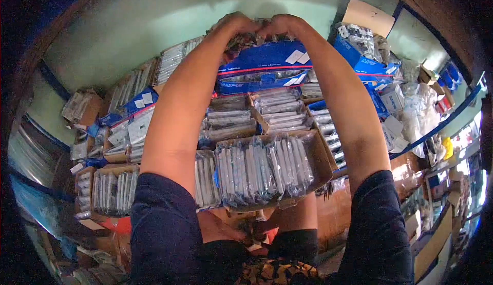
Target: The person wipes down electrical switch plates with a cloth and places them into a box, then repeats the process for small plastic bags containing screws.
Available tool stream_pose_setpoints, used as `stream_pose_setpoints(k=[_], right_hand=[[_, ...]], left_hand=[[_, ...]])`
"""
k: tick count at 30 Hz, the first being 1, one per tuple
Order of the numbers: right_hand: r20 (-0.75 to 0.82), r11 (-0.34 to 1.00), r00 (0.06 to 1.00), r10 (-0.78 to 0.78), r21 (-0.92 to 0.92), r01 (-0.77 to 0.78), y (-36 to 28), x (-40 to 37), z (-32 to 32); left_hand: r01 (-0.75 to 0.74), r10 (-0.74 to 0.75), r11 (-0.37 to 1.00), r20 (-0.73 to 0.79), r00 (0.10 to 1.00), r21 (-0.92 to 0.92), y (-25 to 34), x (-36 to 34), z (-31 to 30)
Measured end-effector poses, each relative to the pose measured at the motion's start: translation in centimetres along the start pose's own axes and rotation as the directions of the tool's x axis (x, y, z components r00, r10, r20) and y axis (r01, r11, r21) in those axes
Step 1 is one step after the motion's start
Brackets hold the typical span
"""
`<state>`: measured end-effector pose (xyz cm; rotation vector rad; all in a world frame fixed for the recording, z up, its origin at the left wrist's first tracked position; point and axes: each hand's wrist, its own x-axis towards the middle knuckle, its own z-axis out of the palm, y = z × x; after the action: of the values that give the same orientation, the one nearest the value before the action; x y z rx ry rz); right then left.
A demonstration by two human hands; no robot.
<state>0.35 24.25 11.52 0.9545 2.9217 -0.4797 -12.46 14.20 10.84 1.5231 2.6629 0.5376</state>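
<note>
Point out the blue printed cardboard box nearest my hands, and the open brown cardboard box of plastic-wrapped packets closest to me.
Blue printed cardboard box (262, 57): head view, on its camera-facing panel.
Open brown cardboard box (322, 156): head view, on its bare right inner wall.

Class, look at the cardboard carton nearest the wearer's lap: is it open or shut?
Open: no flap covers the carton, and plastic-wrapped packets show inside.

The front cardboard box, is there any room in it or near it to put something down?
Inside the front cardboard box, a narrow gap lies between the rightmost plastic-wrapped packets and its right side. The brown surface between the person's right leg and right sleeve also looks bare. It's crowded behind and left of the box, where more wrapped packets sit tightly.
</note>
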Motion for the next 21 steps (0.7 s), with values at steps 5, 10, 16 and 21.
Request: stream_pose_setpoints(k=[5,10,16,21], right_hand=[[-0.164,0.998,0.986,-0.039,-0.046,0.032,-0.7,-2.3,0.2],[-0.232,0.968,0.966,-0.115,-0.246,0.056,-2.1,-1.1,1.5],[-0.422,0.973,0.904,0.073,-0.169,-0.157,-3.5,-1.3,1.4],[-0.402,0.971,0.912,0.087,-0.172,-0.168,-4.0,-1.7,1.0]], left_hand=[[-0.079,0.082,0.996,0.061,0.995,-0.047,-1.6,3.2,0.9],[-0.089,0.144,0.944,0.154,0.978,-0.318,-0.8,-1.8,-2.0],[-0.199,0.206,0.975,0.073,0.976,-0.095,-0.5,-2.2,-2.7],[-0.224,0.247,0.943,0.066,0.967,-0.247,-1.6,-1.7,-2.0]])
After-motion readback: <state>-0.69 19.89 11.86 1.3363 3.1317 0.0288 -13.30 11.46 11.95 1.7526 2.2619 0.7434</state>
